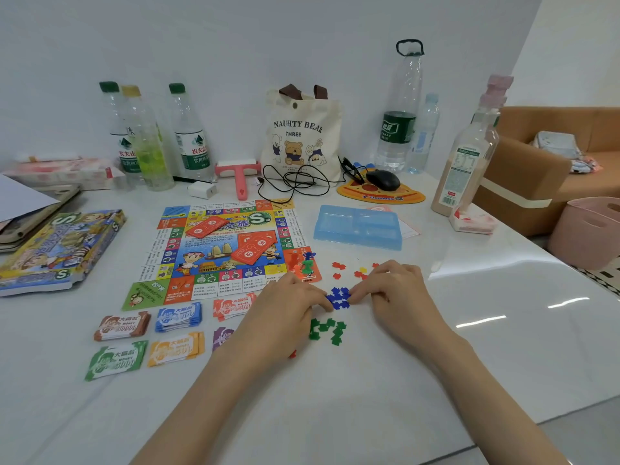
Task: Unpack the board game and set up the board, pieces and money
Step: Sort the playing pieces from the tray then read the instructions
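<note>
The board [228, 243] is laid flat on the bench [453, 357], with two red card decks [253, 247] set on it and pawns [303, 261] stood at its near right corner. Money stacks [147, 337] are ranged before it by colour. The small pieces appear only partly sorted. Green pieces [327, 330] are gathered just beside the left hand [288, 305], and red and yellow pieces [357, 270] are scattered beyond the right hand [394, 290]. The blue pieces [339, 298] are bunched between both hands and touched from either side by bent, narrowly drawn fingers [362, 293]. Whether any piece is pinched cannot be told.
</note>
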`<move>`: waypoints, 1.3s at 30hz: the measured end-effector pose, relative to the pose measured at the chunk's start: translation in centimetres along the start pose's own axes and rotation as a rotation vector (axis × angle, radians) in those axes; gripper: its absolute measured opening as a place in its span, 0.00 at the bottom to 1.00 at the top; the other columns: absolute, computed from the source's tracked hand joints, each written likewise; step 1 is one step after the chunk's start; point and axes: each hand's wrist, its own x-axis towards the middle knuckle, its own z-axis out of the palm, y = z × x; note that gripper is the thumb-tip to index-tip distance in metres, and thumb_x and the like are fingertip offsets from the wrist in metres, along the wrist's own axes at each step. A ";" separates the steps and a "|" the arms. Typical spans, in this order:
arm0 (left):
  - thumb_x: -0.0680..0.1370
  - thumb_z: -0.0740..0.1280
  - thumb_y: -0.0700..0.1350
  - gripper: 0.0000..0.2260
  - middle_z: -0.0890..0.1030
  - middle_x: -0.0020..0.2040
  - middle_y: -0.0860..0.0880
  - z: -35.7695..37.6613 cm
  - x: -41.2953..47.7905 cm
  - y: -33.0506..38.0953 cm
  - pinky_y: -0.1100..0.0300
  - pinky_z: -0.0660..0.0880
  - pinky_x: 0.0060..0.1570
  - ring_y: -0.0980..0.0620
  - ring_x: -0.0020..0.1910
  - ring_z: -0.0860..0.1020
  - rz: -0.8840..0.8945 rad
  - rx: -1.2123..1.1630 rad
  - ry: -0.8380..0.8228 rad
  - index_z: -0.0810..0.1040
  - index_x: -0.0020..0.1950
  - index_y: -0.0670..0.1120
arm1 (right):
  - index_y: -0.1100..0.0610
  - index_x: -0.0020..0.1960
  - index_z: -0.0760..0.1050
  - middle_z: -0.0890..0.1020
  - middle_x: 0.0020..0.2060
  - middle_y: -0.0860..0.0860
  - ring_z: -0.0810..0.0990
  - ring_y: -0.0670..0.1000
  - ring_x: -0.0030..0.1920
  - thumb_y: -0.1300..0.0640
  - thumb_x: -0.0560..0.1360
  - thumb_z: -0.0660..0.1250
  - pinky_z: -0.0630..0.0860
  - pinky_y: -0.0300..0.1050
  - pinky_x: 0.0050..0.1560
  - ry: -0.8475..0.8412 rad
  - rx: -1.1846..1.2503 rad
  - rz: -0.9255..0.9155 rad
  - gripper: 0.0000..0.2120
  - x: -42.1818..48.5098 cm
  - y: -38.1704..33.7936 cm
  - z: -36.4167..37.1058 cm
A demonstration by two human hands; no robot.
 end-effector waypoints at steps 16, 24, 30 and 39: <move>0.80 0.56 0.36 0.22 0.73 0.65 0.55 0.5 0.0 -0.1 0.60 0.66 0.62 0.58 0.67 0.64 -0.022 -0.128 0.120 0.72 0.69 0.57 | 0.43 0.61 0.79 0.79 0.57 0.47 0.67 0.48 0.59 0.61 0.81 0.56 0.60 0.43 0.63 0.022 -0.158 0.203 0.19 -0.3 -0.5 -1.7; 0.80 0.56 0.36 0.22 0.72 0.65 0.53 0.3 -0.2 0.0 0.60 0.66 0.62 0.57 0.67 0.65 -0.030 -0.127 0.113 0.72 0.68 0.57 | 0.42 0.65 0.76 0.78 0.61 0.42 0.65 0.46 0.64 0.62 0.81 0.54 0.55 0.46 0.66 -0.042 -0.171 0.107 0.22 0.0 -1.5 -1.6; 0.80 0.56 0.36 0.22 0.71 0.65 0.53 0.2 -0.1 0.0 0.59 0.66 0.62 0.56 0.66 0.65 -0.039 -0.113 0.109 0.71 0.69 0.58 | 0.41 0.64 0.76 0.78 0.60 0.46 0.65 0.47 0.64 0.61 0.81 0.54 0.55 0.46 0.65 -0.032 -0.202 0.145 0.21 -0.1 -1.6 -1.8; 0.80 0.56 0.36 0.22 0.72 0.66 0.54 0.5 0.1 -0.5 0.59 0.67 0.63 0.56 0.67 0.66 -0.042 -0.124 0.129 0.72 0.68 0.59 | 0.42 0.68 0.72 0.74 0.65 0.43 0.56 0.44 0.63 0.64 0.81 0.51 0.51 0.46 0.68 -0.090 -0.124 0.125 0.24 0.5 -2.4 -1.9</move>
